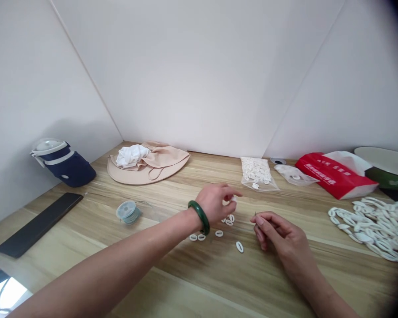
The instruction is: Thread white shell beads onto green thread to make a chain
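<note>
The left hand [215, 204], a green jade bangle [199, 217] on its wrist, has its grip closed in a pinch on a small white oval bead [234, 199], which the fingertips partly hide. The right hand [280, 232] is also clenched in a pinch, on a thin metal needle [255, 214] whose tip shows just above the fingers. The two hands are near each other but not touching. Loose white oval beads [219, 233] lie on the wooden bench [239, 282] below the left hand, scattered between the two hands. Left of them sits a spool of pale green cord [128, 211], and to the right lies a heaped chain of linked white ovals [368, 229]. Along the back of the bench are a clear plastic bag of white beads [256, 173], a second clear bag [293, 174], a red plastic packet [334, 176] and a beige sun hat [149, 170] with a white cloth [132, 154] on it. Farther left are a navy insulated bottle [64, 164] and a flat black strip [38, 225].
</note>
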{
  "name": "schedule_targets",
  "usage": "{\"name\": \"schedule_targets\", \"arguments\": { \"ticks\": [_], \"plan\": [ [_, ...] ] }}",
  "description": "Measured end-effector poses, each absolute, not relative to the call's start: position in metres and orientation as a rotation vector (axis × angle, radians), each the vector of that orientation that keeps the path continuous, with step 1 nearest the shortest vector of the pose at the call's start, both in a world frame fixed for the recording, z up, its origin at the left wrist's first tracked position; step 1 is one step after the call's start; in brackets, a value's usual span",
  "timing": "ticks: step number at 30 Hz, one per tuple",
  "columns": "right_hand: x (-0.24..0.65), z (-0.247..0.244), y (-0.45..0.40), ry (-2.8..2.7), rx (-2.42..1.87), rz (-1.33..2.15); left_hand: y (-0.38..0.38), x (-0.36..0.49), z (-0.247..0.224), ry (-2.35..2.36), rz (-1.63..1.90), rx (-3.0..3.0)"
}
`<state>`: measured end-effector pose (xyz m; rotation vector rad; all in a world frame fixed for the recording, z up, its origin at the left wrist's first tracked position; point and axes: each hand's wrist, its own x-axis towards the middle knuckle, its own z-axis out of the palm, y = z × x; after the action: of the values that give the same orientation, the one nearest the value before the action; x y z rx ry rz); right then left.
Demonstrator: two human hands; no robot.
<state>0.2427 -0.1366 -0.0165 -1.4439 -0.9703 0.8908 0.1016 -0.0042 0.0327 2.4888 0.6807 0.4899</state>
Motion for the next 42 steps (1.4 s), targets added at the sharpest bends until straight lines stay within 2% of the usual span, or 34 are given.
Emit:
{"name": "schedule_targets", "arguments": {
  "ticks": [2,4,7,9,14,19,25,34,42],
  "plan": [
    [0.242,-0.012,-0.139,-0.927,-1.334,0.907,-0.006,0.086,0.043,0.726,0.501,2.355],
    [0.241,-0.007,-0.140,-0.883,-1.179,0.967,-0.016,0.068,0.048,0.714,0.422,1.853],
    [0.240,0.001,-0.143,-0.889,-0.993,1.177,-0.046,0.048,0.042,0.645,0.273,1.507],
    [0.240,0.005,-0.145,-0.958,-1.028,1.302,-0.070,0.042,0.031,0.615,0.127,1.466],
    [0.235,0.004,-0.143,-1.194,-1.345,1.543,-0.103,0.048,0.010,0.439,0.268,1.844],
    [0.231,0.001,-0.138,-1.391,-1.484,1.252,-0.099,0.044,0.004,0.635,0.326,1.852],
    [0.241,-0.004,-0.136,-1.300,-1.448,1.084,-0.089,0.037,0.001,0.849,0.356,1.329],
    [0.228,0.005,-0.145,-1.098,-1.365,1.100,-0.082,0.028,0.012,0.852,0.454,1.174],
    [0.218,0.003,-0.143,-1.096,-1.496,1.213,-0.064,0.059,0.020,0.787,0.560,1.088]
  ]
}}
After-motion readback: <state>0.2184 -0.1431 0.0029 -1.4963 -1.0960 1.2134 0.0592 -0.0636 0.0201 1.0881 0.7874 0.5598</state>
